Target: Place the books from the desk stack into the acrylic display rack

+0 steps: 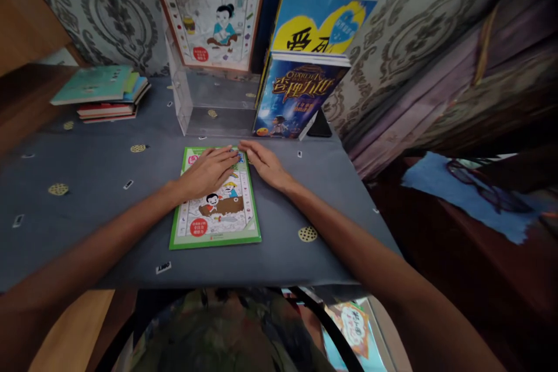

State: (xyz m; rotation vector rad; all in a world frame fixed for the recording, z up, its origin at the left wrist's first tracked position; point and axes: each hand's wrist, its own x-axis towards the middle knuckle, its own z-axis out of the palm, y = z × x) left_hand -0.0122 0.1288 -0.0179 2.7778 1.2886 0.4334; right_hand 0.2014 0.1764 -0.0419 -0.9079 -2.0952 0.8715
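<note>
A green-bordered picture book (222, 226) lies flat on the grey-blue tablecloth in front of me, its cover showing cartoon children and a brown log. My left hand (210, 170) rests palm down across the upper part of the cover, fingers stretched toward the top right corner and hiding some of the title. At that same corner, my right hand (264, 165) stands on edge along the book's right side, fingers extended and its tips touching or close to the cover's edge. Neither hand grips anything.
Behind the book is a clear acrylic stand (204, 119) with an orange-bordered book (213, 17) in it. Beside it stand a dark blue book (300, 96) and a yellow-and-blue book (322, 20). A book stack (104, 90) sits left; glasses (483, 186) lie on blue cloth right.
</note>
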